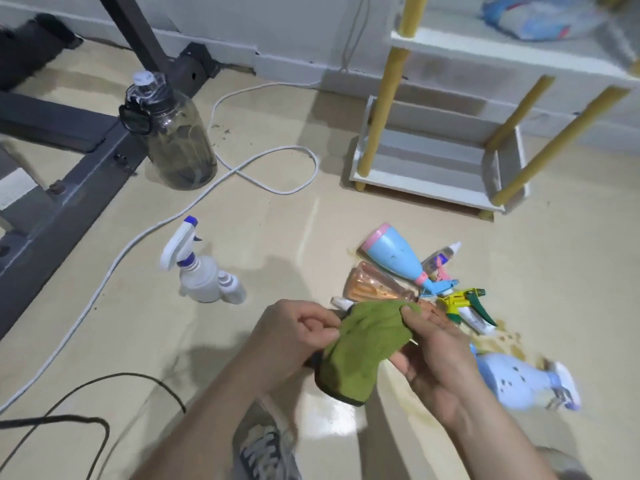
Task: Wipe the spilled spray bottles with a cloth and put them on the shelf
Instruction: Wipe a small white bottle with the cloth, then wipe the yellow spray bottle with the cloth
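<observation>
Cloth [360, 344], long axis slanting up-right — pinched by left hand [294, 337], right hand [436, 358]

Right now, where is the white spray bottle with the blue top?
Head view: the white spray bottle stands upright on the floor, left of the green cloth, beside the white cable.

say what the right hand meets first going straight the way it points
The green fabric cloth, which the right hand is pinching; past that, probably the left hand, though depth is unclear.
</observation>
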